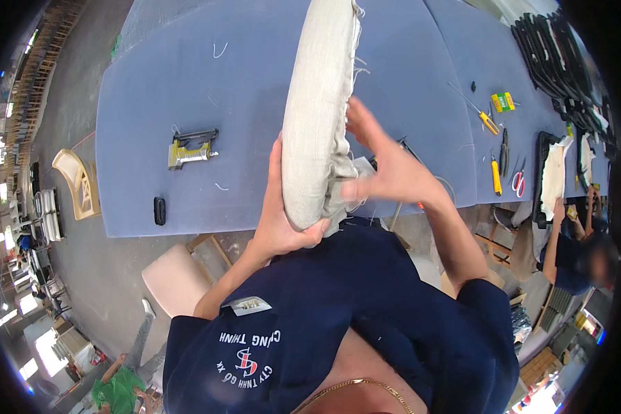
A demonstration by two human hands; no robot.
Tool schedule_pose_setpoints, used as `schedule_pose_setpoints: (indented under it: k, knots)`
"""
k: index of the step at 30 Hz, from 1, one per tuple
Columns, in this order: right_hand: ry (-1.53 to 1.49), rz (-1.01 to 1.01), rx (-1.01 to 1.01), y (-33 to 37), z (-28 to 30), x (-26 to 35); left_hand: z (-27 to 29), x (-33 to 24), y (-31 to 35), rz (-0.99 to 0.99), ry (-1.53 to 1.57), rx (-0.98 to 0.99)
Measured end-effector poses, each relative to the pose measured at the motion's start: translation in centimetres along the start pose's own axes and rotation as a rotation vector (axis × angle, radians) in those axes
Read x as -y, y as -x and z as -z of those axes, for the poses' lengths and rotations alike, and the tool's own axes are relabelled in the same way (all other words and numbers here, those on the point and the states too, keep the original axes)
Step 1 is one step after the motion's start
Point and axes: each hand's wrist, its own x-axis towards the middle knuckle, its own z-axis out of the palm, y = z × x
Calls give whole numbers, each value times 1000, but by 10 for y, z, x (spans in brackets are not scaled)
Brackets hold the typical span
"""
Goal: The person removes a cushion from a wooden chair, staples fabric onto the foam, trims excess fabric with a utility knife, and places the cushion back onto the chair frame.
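Observation:
A thick padded seat cushion (316,117) in light beige fabric stands on its edge in front of me. Its right side shows the gathered, frayed fabric edge with loose threads. My left hand (281,217) grips the near end, fingers along the left face and thumb across the bottom. By the frayed side is my right hand (392,165), slightly blurred, its thumb and fingers spread apart close against the gathered fabric; whether it touches is hard to tell. Left of the cushion, a yellow-green staple gun (192,148) lies on the blue-covered table (248,83).
On the right lie a yellow-handled screwdriver (488,123), pliers (505,152), a yellow cutter (496,176), red-handled scissors (518,181) and a small yellow-green box (503,102). A small black object (159,211) sits near the front edge. A co-worker (573,255) handles another piece at far right.

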Motion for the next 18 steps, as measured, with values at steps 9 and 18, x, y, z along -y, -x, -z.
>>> schedule_pose_setpoints:
  k: [9,18]
  knots:
    - [-342,153,-412,-50,-16,-8,-6,5,2,-15,4,-17]
    - [-570,-441,-351,-23,-19,-142,20,-74,-95,17,-575,-33]
